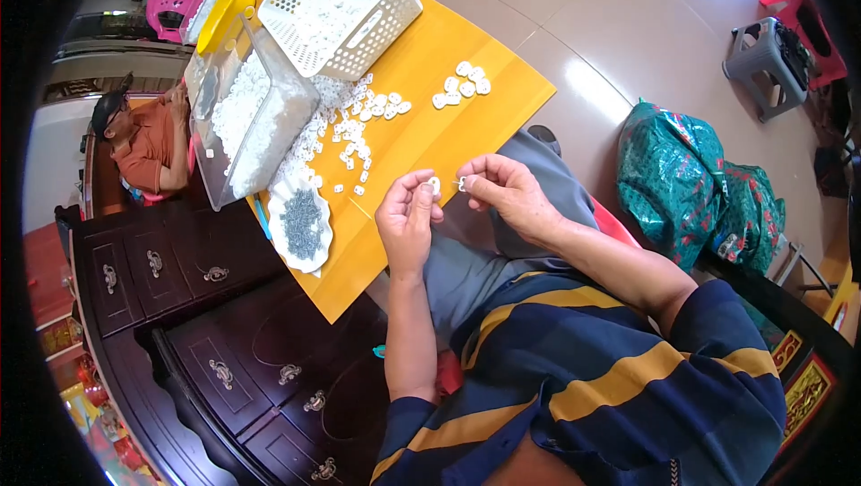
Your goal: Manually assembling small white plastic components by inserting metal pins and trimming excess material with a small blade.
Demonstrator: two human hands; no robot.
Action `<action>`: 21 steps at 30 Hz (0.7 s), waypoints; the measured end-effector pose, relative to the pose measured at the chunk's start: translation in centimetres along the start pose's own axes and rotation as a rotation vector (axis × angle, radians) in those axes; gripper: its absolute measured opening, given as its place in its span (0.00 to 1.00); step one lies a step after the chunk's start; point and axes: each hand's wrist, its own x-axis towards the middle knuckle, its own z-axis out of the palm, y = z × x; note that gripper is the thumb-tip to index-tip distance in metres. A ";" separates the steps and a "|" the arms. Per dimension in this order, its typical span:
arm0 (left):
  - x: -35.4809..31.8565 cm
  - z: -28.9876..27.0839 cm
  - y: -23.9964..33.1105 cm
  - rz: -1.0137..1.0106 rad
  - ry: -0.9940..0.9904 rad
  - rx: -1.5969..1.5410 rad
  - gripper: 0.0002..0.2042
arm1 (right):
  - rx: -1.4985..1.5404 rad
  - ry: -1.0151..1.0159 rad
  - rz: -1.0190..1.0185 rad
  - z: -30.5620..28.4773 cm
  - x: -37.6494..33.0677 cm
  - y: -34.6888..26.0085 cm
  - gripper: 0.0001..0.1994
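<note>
My left hand point(404, 217) pinches a small white plastic piece with rounded corners point(436, 186) between thumb and fingers. Just to its right, my right hand point(513, 197) is closed on another small white piece point(462, 184), partly covered by the fingertips. A short gap separates the two pieces, held above my lap by the table's edge. Loose white pieces point(350, 147) lie scattered beyond my left hand. Farther right on the table is a small group of rounded white pieces point(465, 87). A scalloped white dish point(316, 260) holds a heap of thin grey metal parts point(303, 221).
On the yellow table point(475, 47) stand a clear bin point(291, 114) and a white perforated basket point(363, 42), both with white pieces. Another person point(148, 141) sits at the left. Dark drawers point(224, 351) flank the table; green bags point(668, 177) and a grey stool point(765, 65) stand right.
</note>
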 end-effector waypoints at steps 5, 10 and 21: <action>-0.9 0.4 -0.3 0.015 -0.002 0.007 0.10 | -0.001 -0.005 0.008 0.1 -0.2 0.2 0.07; -1.1 1.1 -0.3 0.052 0.020 0.035 0.11 | -0.047 -0.006 0.003 0.0 -0.2 0.5 0.07; -1.1 1.7 -0.1 0.102 0.034 0.089 0.11 | -0.069 -0.017 -0.003 0.0 -0.2 0.5 0.07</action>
